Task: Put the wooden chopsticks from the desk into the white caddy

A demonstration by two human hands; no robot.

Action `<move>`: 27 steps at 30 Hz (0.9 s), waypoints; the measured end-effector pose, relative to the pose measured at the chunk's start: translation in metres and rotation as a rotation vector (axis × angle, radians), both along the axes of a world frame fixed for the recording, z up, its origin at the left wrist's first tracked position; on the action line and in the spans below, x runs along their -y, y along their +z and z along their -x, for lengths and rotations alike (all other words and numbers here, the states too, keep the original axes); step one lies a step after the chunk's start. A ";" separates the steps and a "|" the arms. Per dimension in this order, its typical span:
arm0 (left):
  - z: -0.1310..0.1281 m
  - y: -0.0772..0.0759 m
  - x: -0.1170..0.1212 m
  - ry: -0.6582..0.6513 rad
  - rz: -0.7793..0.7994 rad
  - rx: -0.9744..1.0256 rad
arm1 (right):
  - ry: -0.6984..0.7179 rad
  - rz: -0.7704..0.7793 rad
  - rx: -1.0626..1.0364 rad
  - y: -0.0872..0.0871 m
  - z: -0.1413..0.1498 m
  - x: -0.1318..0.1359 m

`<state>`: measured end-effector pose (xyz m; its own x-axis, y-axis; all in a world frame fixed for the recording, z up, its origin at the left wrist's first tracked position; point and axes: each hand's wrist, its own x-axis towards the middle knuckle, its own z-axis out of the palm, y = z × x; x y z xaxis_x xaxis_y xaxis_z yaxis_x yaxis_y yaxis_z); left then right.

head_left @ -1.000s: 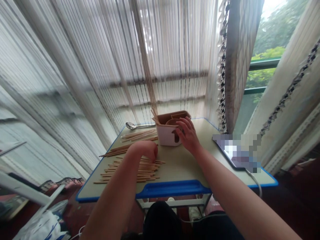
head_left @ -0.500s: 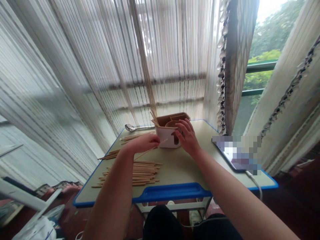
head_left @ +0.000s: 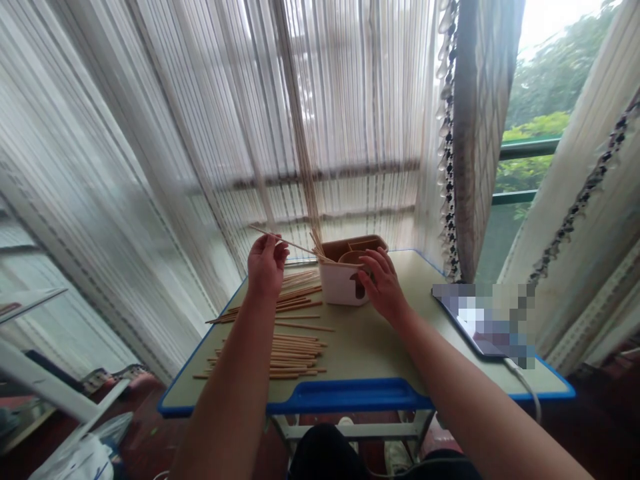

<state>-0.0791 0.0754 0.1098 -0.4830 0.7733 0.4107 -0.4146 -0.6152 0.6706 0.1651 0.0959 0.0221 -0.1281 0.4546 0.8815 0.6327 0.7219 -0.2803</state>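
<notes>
A single chopstick (head_left: 299, 247) is pinched in the fingers of my left hand (head_left: 267, 261), raised above the table's left side. It slants down to the right, its lower end at the left corner of the white utensil box (head_left: 340, 285). Several chopsticks (head_left: 317, 244) stand leaning in that corner. The box has a brown divided inside and a dark cutout in front. My right hand (head_left: 383, 277) grips its right front rim, fingers over the edge and thumb against the front. Loose chopsticks (head_left: 295, 347) lie in rows below and beside my left forearm, which hides part of them.
The table (head_left: 370, 347) has a blue edge and a blue front groove (head_left: 350, 390). A phone (head_left: 467, 327), partly blurred out, lies at the right with a white cable (head_left: 525, 383). Sheer curtains (head_left: 225, 120) hang close behind the table.
My left hand has risen and turned upward, bringing the chopstick from low beside the box to its rim. My right hand stays at the box. The view has shifted slightly.
</notes>
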 end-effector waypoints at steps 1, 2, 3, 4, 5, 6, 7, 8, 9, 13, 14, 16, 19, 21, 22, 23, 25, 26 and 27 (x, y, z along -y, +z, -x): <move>0.005 -0.001 -0.004 0.023 0.027 0.063 | -0.001 -0.001 -0.002 0.000 0.000 0.000; 0.010 -0.003 -0.008 0.038 0.050 0.112 | 0.000 -0.003 -0.005 0.000 0.000 0.001; 0.016 -0.005 -0.012 0.044 0.068 0.149 | 0.001 -0.005 -0.006 0.000 0.000 0.001; 0.020 -0.007 -0.015 0.047 0.085 0.177 | 0.003 -0.008 -0.006 0.000 0.000 0.001; 0.024 -0.009 -0.019 0.052 0.099 0.196 | 0.005 -0.012 -0.005 0.000 0.000 0.000; 0.027 -0.011 -0.021 0.065 0.110 0.206 | 0.006 -0.015 -0.004 0.000 0.000 0.000; 0.028 -0.013 -0.023 0.090 0.121 0.205 | 0.008 -0.019 -0.004 -0.001 0.000 0.000; 0.028 -0.015 -0.025 0.122 0.132 0.192 | 0.008 -0.020 -0.003 -0.001 0.000 -0.001; 0.027 -0.016 -0.025 0.155 0.141 0.169 | 0.007 -0.021 -0.003 -0.001 0.000 -0.001; 0.015 -0.019 -0.023 0.246 0.106 -0.017 | 0.000 -0.019 -0.001 -0.001 0.000 -0.002; 0.010 -0.019 -0.022 0.254 0.075 -0.085 | -0.001 -0.018 -0.001 -0.001 0.000 -0.001; 0.001 -0.020 -0.019 0.263 0.006 -0.251 | 0.000 -0.014 -0.002 -0.001 0.000 0.000; -0.011 -0.022 -0.016 0.245 -0.047 -0.536 | 0.002 -0.006 -0.006 0.000 0.001 0.001; -0.016 -0.024 -0.015 0.182 -0.038 -0.707 | 0.000 -0.002 -0.005 0.001 0.001 0.001; -0.017 -0.026 -0.016 0.142 -0.024 -0.763 | -0.003 -0.001 -0.004 0.001 0.001 0.001; -0.016 -0.028 -0.017 0.110 -0.003 -0.795 | -0.005 -0.002 -0.003 0.001 0.001 0.001; -0.013 -0.030 -0.019 0.103 0.055 -0.817 | -0.010 -0.003 -0.002 0.001 0.001 0.001; -0.009 -0.031 -0.019 0.136 0.088 -0.825 | -0.010 -0.002 -0.001 0.001 0.001 0.001; -0.006 -0.031 -0.019 0.183 0.125 -0.852 | -0.011 -0.001 0.001 0.001 0.001 0.001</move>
<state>-0.0735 0.0944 0.0791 -0.1719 0.7772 0.6053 0.3550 -0.5243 0.7740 0.1642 0.0951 0.0227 -0.1239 0.4550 0.8818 0.6406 0.7153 -0.2791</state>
